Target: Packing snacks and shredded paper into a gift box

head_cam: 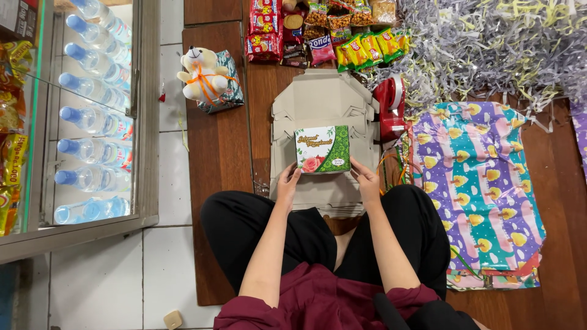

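Note:
A small folded box (322, 149) with a white and green lid and a pink rose print rests on a stack of flat grey cardboard box blanks (319, 98). My left hand (287, 183) grips the box's near left corner. My right hand (366, 181) holds its near right corner. Both forearms reach forward over my crossed legs in black trousers.
A red tape dispenser (389, 107) stands right of the blanks. Colourful wrapping paper sheets (480, 189) lie at right, shredded paper (489, 43) behind them. Snack packets (330, 33) line the far edge. A wrapped gift with a plush bear (205, 76) sits at left, beside a glass cabinet of water bottles (92, 116).

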